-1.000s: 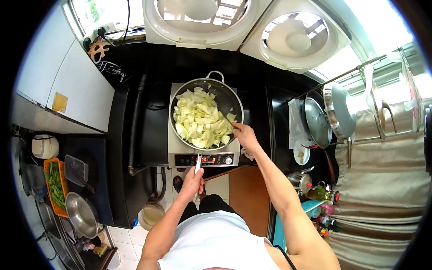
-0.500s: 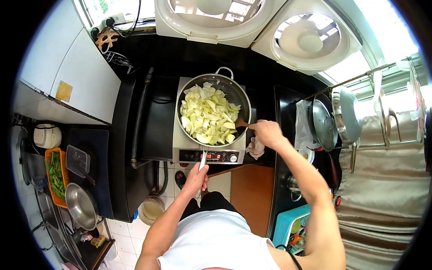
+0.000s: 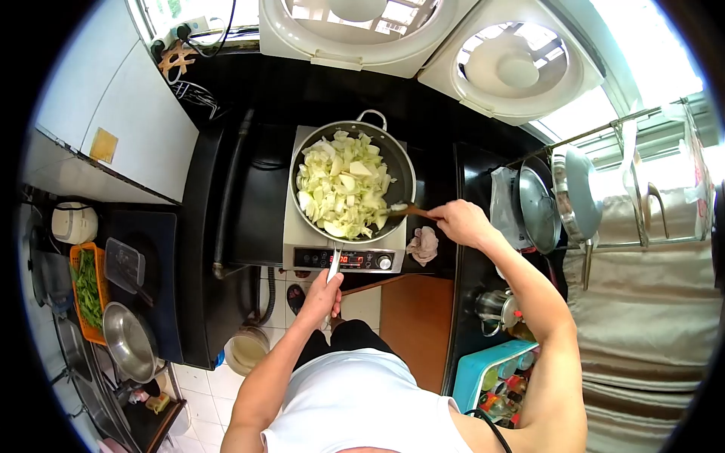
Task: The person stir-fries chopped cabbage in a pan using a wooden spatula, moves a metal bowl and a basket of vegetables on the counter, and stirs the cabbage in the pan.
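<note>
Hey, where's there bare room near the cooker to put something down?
Left of the cooker, the black surface between it and the pipe is mostly bare, with a cable toward the back. Right, a narrow strip has the crumpled cloth at its front, and your spatula crosses over it. Beyond is crowded: glass lid, metal pot, blue basket.

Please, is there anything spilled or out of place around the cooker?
I see no clear spill. Only the crumpled cloth looks a little odd: it lies bunched up right beside the induction cooker, near the frying pan.
</note>
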`<state>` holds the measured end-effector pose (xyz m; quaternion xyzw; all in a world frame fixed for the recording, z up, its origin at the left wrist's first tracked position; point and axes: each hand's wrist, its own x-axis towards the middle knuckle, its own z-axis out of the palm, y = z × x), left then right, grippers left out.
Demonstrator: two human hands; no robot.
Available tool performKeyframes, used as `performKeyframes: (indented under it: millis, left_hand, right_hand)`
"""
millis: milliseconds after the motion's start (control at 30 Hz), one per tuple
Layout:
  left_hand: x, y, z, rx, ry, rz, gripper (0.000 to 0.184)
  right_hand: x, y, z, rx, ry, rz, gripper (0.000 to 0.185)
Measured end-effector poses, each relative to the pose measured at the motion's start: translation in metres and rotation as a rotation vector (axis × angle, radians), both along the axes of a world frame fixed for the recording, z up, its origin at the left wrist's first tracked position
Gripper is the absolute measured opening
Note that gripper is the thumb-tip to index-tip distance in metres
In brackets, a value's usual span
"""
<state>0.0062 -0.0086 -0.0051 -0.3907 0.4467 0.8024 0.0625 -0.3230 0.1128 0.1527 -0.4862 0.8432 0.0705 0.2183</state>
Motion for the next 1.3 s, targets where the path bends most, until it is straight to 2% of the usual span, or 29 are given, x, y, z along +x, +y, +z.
performKeyframes:
  millis: [67,133,167,200,233,400,600,700,733,800,867,1000,1067,1133,1233,1267,1300]
  left_hand:
    - [0.002,-0.001,-0.002,-0.006,-0.001,0.003,0.029]
    - [0.0,-0.001,-0.003,0.004,0.014,-0.004,0.028]
    - [-0.001,-0.001,-0.002,0.001,0.015,0.0,0.028]
    - [0.0,-0.001,0.0,0.018,0.015,0.002,0.028]
    - [0.0,-0.002,0.0,0.031,0.016,0.006,0.028]
    - [-0.001,0.001,0.001,0.001,-0.002,0.009,0.029]
    - [0.001,0.002,0.0,0.01,0.009,0.019,0.027]
    - [0.0,0.001,-0.001,0.009,0.002,0.023,0.027]
    - [0.0,0.002,-0.002,0.008,0.009,0.024,0.027]
    - [0.0,0.002,-0.002,0.008,0.011,0.03,0.026]
    - [-0.001,0.001,0.002,0.017,0.01,0.023,0.025]
    - [0.0,0.002,0.002,0.001,0.005,0.013,0.024]
    - [-0.001,0.001,0.003,-0.012,0.027,0.018,0.024]
    - [0.001,0.0,0.004,-0.005,0.028,0.019,0.024]
    - [0.0,0.001,0.004,-0.011,0.022,0.014,0.024]
    - [0.0,0.001,0.004,-0.008,0.022,0.012,0.025]
    - [0.0,0.0,0.004,-0.006,0.019,0.009,0.025]
  right_hand:
    - [0.014,-0.003,0.003,0.141,0.029,0.047,0.036]
    - [0.031,-0.012,-0.021,0.158,0.024,0.042,0.039]
    - [0.036,-0.014,-0.042,0.081,-0.024,-0.006,0.04]
    - [0.038,-0.011,-0.072,-0.161,-0.027,0.01,0.039]
    - [0.039,-0.02,-0.076,-0.18,-0.07,-0.04,0.037]
    - [0.024,-0.035,-0.052,-0.194,-0.125,-0.139,0.037]
    - [0.011,-0.011,-0.048,-0.42,-0.283,-0.223,0.039]
    - [0.01,0.006,-0.048,-0.25,-0.353,-0.149,0.039]
    - [0.016,0.003,-0.035,-0.249,-0.354,-0.146,0.039]
    - [0.024,0.001,-0.01,-0.054,-0.359,-0.162,0.039]
    - [0.036,0.0,-0.01,0.016,-0.494,-0.175,0.038]
    - [0.093,-0.025,-0.061,-0.238,-0.305,-0.185,0.035]
    - [0.087,-0.023,-0.124,-0.426,-0.333,-0.221,0.038]
    - [0.084,-0.027,-0.108,-0.407,-0.413,-0.394,0.037]
    - [0.076,-0.027,-0.075,-0.413,-0.363,-0.415,0.039]
    - [0.062,-0.02,-0.096,-0.499,-0.376,-0.375,0.037]
    - [0.057,-0.02,-0.093,-0.465,-0.364,-0.413,0.037]
